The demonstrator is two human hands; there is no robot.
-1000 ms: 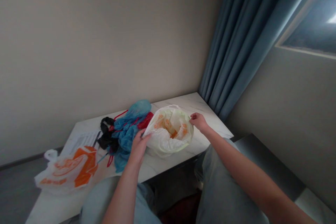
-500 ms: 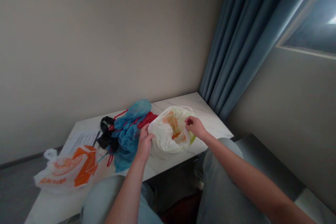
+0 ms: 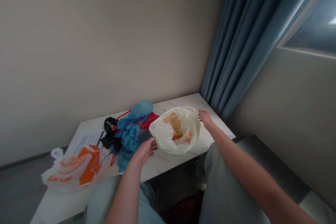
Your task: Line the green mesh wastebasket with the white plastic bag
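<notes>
A white plastic bag gaped over the marbled table, beside crumpled blue plastic bags. The left hand cupped its side, fingers loosely parted; the right hand curled at the rim, pinch indiscernible. Even, gentle spreading suited thin film.

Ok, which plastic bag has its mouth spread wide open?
The white bag between left hand and right hand; the blue, black and red bags lie bunched, the orange-and-white one at far left slumped.
</notes>
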